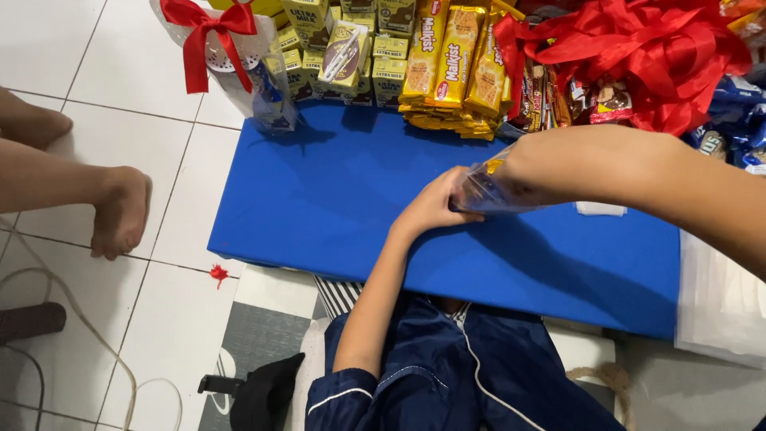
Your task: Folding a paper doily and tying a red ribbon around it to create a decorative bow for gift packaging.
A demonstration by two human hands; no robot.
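Observation:
My left hand (435, 206) and my right hand (535, 172) meet over the middle of a blue table (319, 199). Between them they grip a clear plastic bag (479, 190) with a yellow item showing inside. The left hand holds the bag's near end, the right hand covers its far side. At the table's far left corner stands a filled clear bag tied with a red ribbon bow (209, 32).
Along the table's far edge sit yellow-green drink cartons (343, 48), yellow biscuit packs (455, 60), a heap of red ribbon (638, 48) and blue packets (738, 120). Another person's bare foot (120, 209) rests on the white tiled floor at left. White bags (718, 303) lie at right.

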